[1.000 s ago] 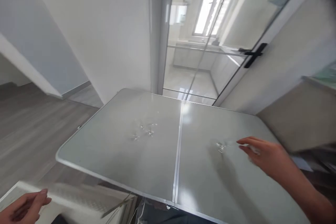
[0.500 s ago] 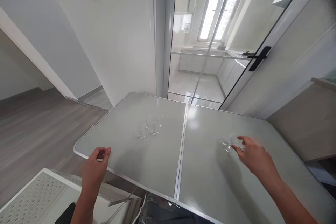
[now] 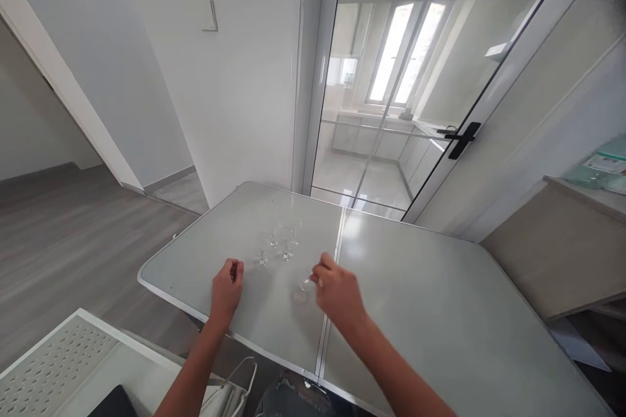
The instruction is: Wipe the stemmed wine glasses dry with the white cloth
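My right hand (image 3: 337, 287) is closed on a clear stemmed glass (image 3: 305, 283), held just left of the table's centre seam. The round foot of the glass points to the left; its bowl is mostly hidden by my fingers. My left hand (image 3: 227, 287) hovers over the front left of the table, its fingers curled against the thumb with nothing visible in them. Just beyond it, several clear stemmed glasses (image 3: 286, 253) stand in a small cluster. Their outlines are faint against the grey top, so their bowls are hard to make out.
The grey folding table (image 3: 415, 313) has a metal rim and a seam (image 3: 337, 244). A white perforated rack (image 3: 73, 358) is at lower left. Behind the table stands a glass door (image 3: 372, 163) with a black handle (image 3: 462, 140); a wooden shelf unit (image 3: 533, 254) is at right.
My right hand has carried the stemmed glass leftward from the right half of the table to near the seam. My left hand has moved right, closer to the cluster. The view has tilted up slightly.
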{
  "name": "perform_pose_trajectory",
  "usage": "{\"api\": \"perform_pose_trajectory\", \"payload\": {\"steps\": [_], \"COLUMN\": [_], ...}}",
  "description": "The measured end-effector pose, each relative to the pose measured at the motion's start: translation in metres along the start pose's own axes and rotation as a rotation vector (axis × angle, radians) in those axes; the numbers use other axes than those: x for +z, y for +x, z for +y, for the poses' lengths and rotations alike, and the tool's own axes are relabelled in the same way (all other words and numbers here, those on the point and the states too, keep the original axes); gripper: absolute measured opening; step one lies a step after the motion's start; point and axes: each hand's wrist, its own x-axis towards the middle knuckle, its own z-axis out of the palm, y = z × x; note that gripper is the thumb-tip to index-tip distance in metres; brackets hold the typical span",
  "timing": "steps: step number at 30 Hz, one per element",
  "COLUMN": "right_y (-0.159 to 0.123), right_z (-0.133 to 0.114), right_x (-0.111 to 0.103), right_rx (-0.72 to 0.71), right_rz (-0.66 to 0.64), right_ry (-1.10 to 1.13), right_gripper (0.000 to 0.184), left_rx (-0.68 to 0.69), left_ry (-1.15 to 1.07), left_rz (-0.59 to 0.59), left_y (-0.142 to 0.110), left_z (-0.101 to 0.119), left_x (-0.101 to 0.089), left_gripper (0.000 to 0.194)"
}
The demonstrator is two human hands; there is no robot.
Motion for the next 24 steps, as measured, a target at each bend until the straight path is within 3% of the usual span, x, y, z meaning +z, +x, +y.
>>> {"api": "perform_pose_trajectory", "payload": {"steps": [3,6,16,19,20,22,24], "right_y": [0.014,0.026,0.061,0.056,0.05,0.034,0.012], "right_z": [-0.035,-0.053,-0.069,-0.07,-0.068,-0.057,-0.035], "right_x": [0.014,0.025,0.045,0.041,0.038,0.033,0.031], "right_rx": [-0.136,-0.224,-0.235,-0.195,-0.159,-0.047,0.104], "right_rz": [-0.043,-0.064,-0.08,-0.064,-0.04,0.062,0.215], "right_ry": [0.026,0.034,0.017,0.081,0.129,0.285,0.494], "right_gripper": [0.02,0.017,0.01,0.004,0.009,0.02,0.018], "left_rx": [0.031,0.035,0.057,0.072,0.074,0.07,0.052], "left_ry": [0.068,0.094,0.173,0.163,0.153,0.132,0.109], "left_rz": [-0.02,-0.014,-0.082,-0.084,-0.08,-0.061,-0.023], "left_y": [0.0,0.001,0.0,0.001,0.002,0.001,-0.004], "left_z": [-0.009,-0.012,-0.013,-0.012,-0.011,-0.009,-0.006], "left_x": [0.008,0.01,0.013,0.012,0.011,0.008,0.003], "left_gripper": [0.023,0.022,0.021,0.021,0.021,0.022,0.024]}}
